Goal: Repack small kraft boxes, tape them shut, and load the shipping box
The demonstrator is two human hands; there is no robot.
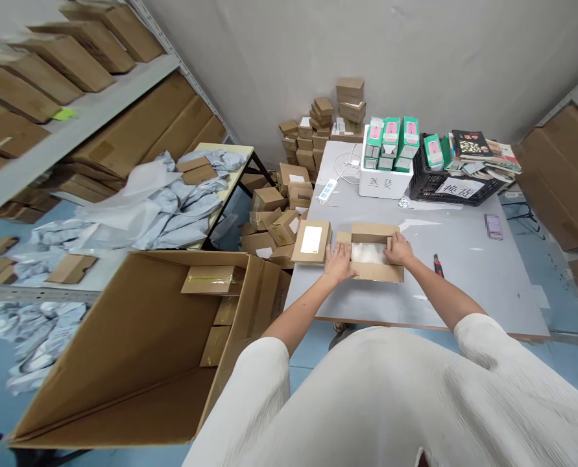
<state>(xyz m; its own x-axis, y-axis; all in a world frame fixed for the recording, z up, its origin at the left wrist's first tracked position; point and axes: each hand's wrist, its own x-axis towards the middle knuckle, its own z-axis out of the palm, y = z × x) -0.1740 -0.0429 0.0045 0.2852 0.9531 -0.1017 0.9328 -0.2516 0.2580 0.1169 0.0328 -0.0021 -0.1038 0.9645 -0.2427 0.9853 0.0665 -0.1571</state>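
Grey table [464, 285] ahead of us, blue floor under it, and right down at our left a big carton [123, 350] lies tipped open with a few small flat boxes [211, 280] against its far wall. Both our arms stretch forward from white sleeves, elbows slightly bent and forearms converging on the near-left part of the table. There sits the small carton [376, 271], flaps open, with a clear plastic bag [369, 253] showing inside. Our left hand [340, 261] lies flat on the carton's left side, palm down, fingers spread and clamping nothing. Our right hand [398, 250] has its fingers curled over the right rim, and we cannot tell if it really pinches the card or only rests there. By our reading, the bag is being settled inside with the flaps not yet folded. Closing it would call for the bag to lie below the rim and for both hands to shift onto the flaps. Touching the carton's left side, near the table's left edge, is a closed box with a white label [311, 241]. To the right, a red-and-black cutter [437, 264] lies well apart from our fingers. Farther out, a white power strip [327, 190] trails toward the far-left corner. Along the far edge a white bin [383, 181] holds green-and-pink packs [390, 139], and beside it a black crate [458, 188] is topped with books [473, 146]. Beyond the left edge, brown boxes [318, 136] pile up against the wall, grey mailer bags [172, 207] cover a side table, and shelving [74, 123] carries long cartons.
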